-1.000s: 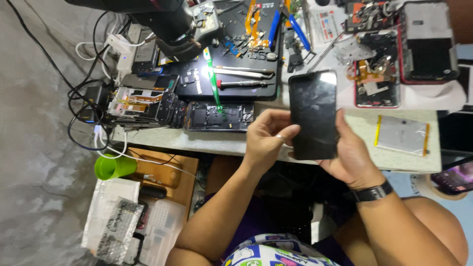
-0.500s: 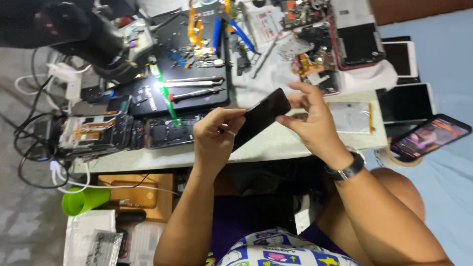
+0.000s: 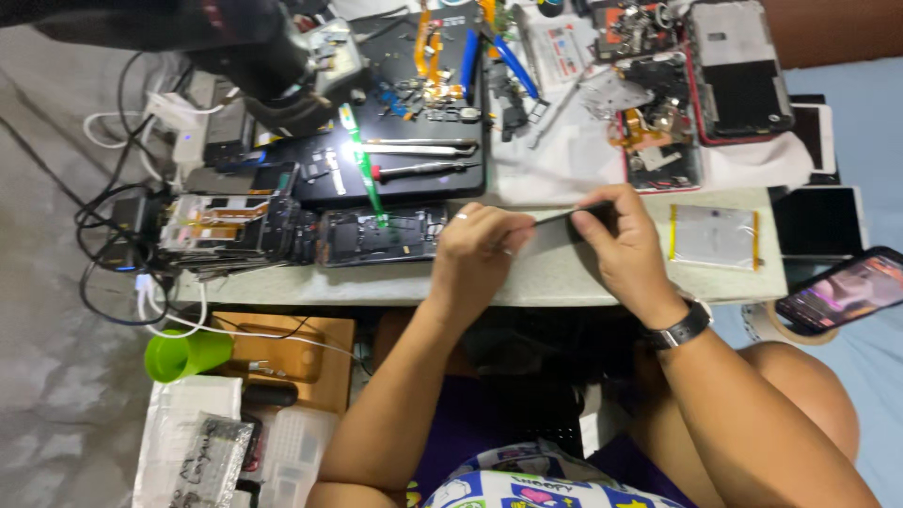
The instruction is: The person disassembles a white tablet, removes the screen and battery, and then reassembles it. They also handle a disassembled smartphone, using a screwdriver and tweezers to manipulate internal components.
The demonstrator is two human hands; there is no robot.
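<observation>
Hands meet over the front edge of a crowded repair bench (image 3: 564,273) in our one view, from the head camera looking straight down. Our left hand (image 3: 480,249) and right hand (image 3: 625,249) each pinch one end of a thin dark phone screen panel (image 3: 564,215), which we see edge-on as a narrow line held just above the bench between the two sets of fingers. The right wrist wears a black watch (image 3: 682,327). Beyond the hands lies a black work mat (image 3: 395,103) with tweezers (image 3: 423,146) and a red-handled screwdriver (image 3: 423,170); an opened phone body (image 3: 381,235) lies just left of our left hand. To the right a flat silver battery pouch (image 3: 712,235) rests near the right hand, and further back sits an opened red-framed phone (image 3: 738,71) on a white cloth. A lit phone (image 3: 847,287) leans off the bench's right end, and a green cup (image 3: 183,355) stands on the floor below at left. We judge the panel fragile: gripped only at its ends, it could bend or crack if the hands twist against each other, or slip and strike the bench edge. Loose screws and parts on the mat could scratch it if it is laid down there, and the battery pouch sits close enough to be nudged.
</observation>
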